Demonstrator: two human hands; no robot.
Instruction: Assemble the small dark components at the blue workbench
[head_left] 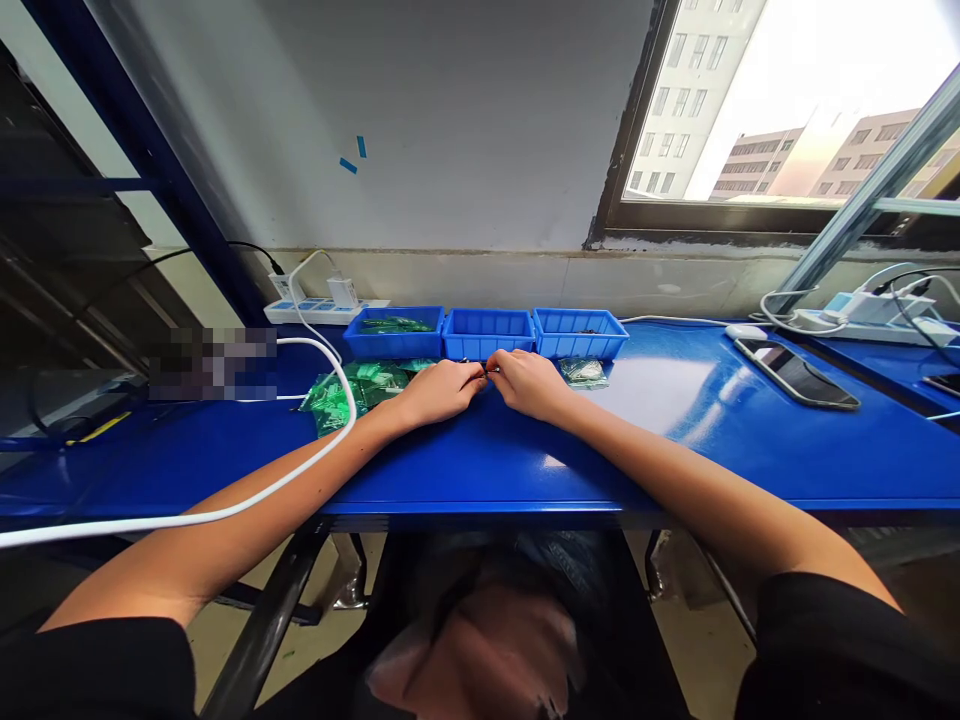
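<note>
My left hand [441, 390] and my right hand [527, 382] meet over the table in front of the middle blue bin [489, 345]. Both are closed in a pinch, fingertips close together. Between them shows a small, thin dark piece [491, 372], too small to name. Left of my left hand lie green bags [360, 388], their contents hard to make out. A small clear bag with something pale inside [583, 373] rests just beyond my right hand. Green pieces [394, 325] are in the left blue bin [360, 345]; a few dark bits show in the right one [581, 345].
A thick white cable [341, 440] arches across my left forearm. Power strips [322, 310] stand at the back left and back right. On the right of the blue table [480, 470] lie a phone [795, 372] and a small white case [746, 332].
</note>
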